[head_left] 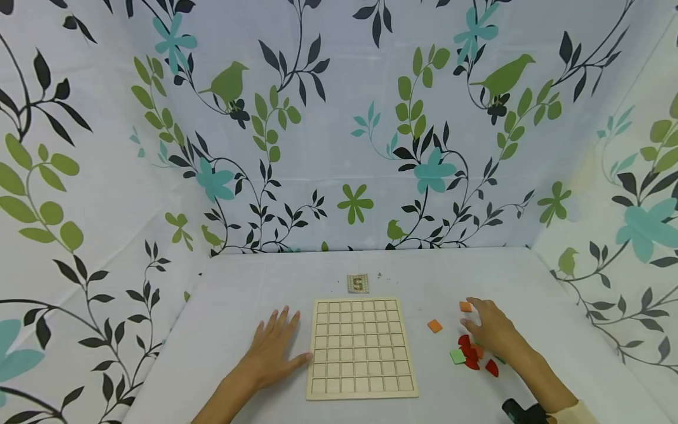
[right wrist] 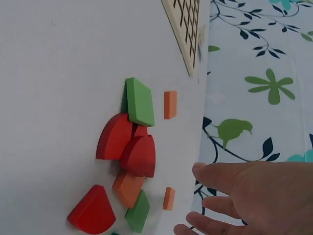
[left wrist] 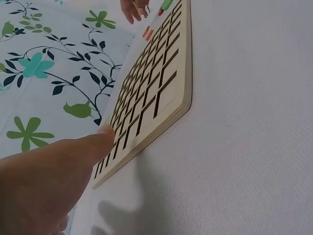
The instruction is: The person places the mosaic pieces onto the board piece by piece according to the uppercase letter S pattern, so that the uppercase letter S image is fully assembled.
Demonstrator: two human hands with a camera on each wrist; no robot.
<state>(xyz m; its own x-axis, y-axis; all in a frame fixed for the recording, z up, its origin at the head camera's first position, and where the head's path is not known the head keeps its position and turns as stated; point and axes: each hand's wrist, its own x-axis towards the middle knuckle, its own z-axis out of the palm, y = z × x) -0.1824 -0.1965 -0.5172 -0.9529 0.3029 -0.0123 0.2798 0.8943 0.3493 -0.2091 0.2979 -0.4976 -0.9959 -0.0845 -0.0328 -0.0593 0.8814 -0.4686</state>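
A square wooden grid board [head_left: 362, 348] lies flat on the white table. My left hand [head_left: 272, 358] rests to its left with fingers spread, the thumb at the board's edge; in the left wrist view that thumb [left wrist: 100, 144] overlaps the corner. Over on the right, my right hand [head_left: 494, 331] hovers with parted fingers beside an orange tile [head_left: 465, 306], holding nothing. Another orange tile [head_left: 435, 325] lies nearer the board. Below the hand is a loose pile of red quarter-round pieces [right wrist: 139, 156], an orange tile [right wrist: 128, 188] and green tiles [right wrist: 141, 103].
Behind the board lies a small square patch [head_left: 357, 284] bearing an S-like figure. Cloth walls [head_left: 339, 135] printed with leaves and birds enclose the table [head_left: 254, 282] at the back and sides. A dark device [head_left: 524, 412] sits at the right wrist.
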